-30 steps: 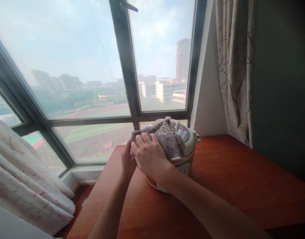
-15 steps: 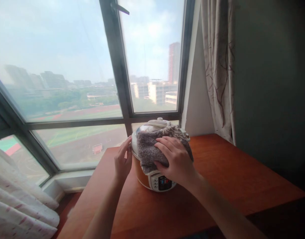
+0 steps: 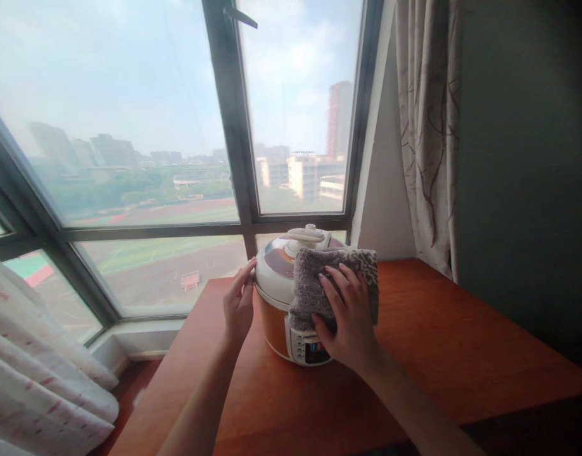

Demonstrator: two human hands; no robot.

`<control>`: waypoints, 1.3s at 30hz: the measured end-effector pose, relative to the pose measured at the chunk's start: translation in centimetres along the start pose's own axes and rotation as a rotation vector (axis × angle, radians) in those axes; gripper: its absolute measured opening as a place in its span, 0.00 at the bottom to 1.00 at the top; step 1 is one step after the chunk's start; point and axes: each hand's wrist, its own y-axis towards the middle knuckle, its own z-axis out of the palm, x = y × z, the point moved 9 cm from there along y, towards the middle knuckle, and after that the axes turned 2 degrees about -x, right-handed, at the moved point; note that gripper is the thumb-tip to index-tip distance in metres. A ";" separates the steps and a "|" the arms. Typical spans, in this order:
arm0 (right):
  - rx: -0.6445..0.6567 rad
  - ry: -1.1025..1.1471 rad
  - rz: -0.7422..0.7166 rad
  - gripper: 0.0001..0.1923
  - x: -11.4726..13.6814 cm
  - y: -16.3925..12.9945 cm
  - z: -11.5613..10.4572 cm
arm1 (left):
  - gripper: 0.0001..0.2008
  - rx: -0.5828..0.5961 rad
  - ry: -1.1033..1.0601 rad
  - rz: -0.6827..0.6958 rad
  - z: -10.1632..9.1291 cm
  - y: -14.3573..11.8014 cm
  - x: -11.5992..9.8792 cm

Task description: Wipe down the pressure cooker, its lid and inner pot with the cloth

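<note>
Your right hand (image 3: 348, 316) lies flat on the cloth (image 3: 335, 282), fingers spread and pressing it against the front right side of the cooker (image 3: 277, 297), just above the control panel (image 3: 309, 347). The grey cloth is folded and drapes from the lid edge down over the cooker's wall. Your left hand (image 3: 238, 304) is open, its fingertips touching the cooker's left rim where the white lid meets the orange body, nothing gripped in it. The cooker stands upright on the table (image 3: 437, 342), close to the far edge, right below the window (image 3: 177, 126), with its lid shut and the white knob (image 3: 306, 234) showing on top. A patterned curtain (image 3: 426, 126) hangs at the right, beside the dark wall, and a pale curtain (image 3: 38, 373) bunches at the lower left.
</note>
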 end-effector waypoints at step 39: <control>0.081 0.624 0.911 0.15 -23.1 4.1 6.6 | 0.18 -0.167 -0.011 0.044 0.1 -0.6 -0.2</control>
